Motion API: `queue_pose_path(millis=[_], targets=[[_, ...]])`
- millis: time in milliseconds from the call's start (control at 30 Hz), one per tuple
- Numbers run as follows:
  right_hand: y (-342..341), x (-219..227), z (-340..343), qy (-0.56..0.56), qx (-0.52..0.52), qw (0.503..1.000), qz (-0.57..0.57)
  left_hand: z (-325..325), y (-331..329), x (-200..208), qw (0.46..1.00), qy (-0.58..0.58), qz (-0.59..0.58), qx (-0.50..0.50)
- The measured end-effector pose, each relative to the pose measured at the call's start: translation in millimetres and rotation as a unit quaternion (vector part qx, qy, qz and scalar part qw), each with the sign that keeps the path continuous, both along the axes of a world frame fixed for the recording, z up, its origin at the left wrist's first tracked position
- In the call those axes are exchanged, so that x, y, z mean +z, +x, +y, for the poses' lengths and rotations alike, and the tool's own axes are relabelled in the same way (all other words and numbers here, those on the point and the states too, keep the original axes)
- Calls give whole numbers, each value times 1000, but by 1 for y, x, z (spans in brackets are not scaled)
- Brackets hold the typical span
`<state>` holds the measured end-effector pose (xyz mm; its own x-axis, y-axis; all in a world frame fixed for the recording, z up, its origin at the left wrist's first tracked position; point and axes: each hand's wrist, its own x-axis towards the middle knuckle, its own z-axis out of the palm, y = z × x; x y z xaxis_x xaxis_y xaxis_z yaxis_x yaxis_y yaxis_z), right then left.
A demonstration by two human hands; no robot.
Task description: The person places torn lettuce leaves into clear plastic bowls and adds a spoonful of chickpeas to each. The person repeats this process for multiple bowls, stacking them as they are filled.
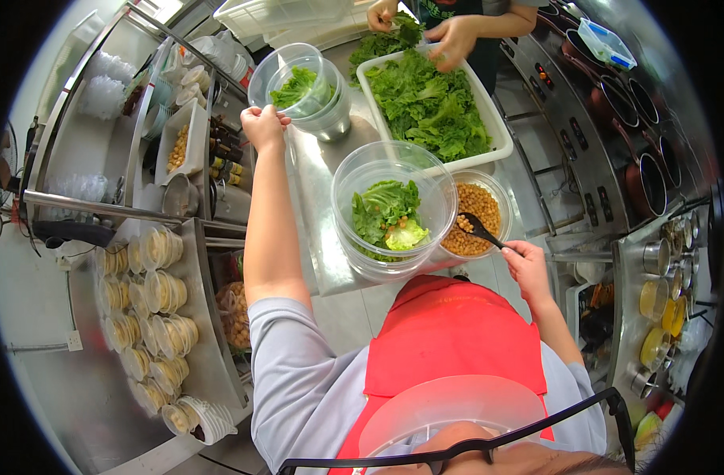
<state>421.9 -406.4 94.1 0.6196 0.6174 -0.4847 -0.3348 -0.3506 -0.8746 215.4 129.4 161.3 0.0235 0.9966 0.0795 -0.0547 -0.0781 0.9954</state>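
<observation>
My left hand (264,127) is closed on the rim of a clear plastic bowl (267,73), which sits tilted at the top of a stack of similar bowls (333,127). Green lettuce (298,86) shows in that bowl. In my right hand (527,269) is the handle of a black spoon (481,229). The spoon's head rests among small golden-brown beans (474,198) in a round clear tub. Left of the tub, nearest me, stands another stack of clear bowls (348,178). Lettuce leaves (386,214) with a few beans on them lie in its top bowl.
A white tray (501,142) heaped with lettuce lies behind the beans on the steel table (306,182). Across from me, another person's hands (455,39) handle lettuce. Shelves with lidded cups (165,293) stand at left; pans (647,186) line the right.
</observation>
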Motion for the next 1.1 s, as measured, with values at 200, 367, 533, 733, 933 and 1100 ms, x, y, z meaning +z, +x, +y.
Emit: queue_pose_path(millis=[200, 367, 533, 733, 933, 1100], targets=[[14, 23, -5, 39, -26, 998, -30, -81, -48, 79, 982, 34, -152, -104], [25, 72, 2, 78, -46, 994, -54, -173, -79, 106, 958, -21, 3, -286], [12, 157, 18, 146, 13, 984, -97, -216, -104, 104, 881, 48, 408, -235], [-47, 200, 52, 146, 162, 949, -227, -224, -104, 103, 882, 68, 380, -269], [-27, 114, 63, 89, 85, 849, -514, -218, -118, 76, 918, 4, 265, -293], [-14, 20, 61, -184, 195, 803, -533, -167, -116, -46, 960, -130, -73, -237]])
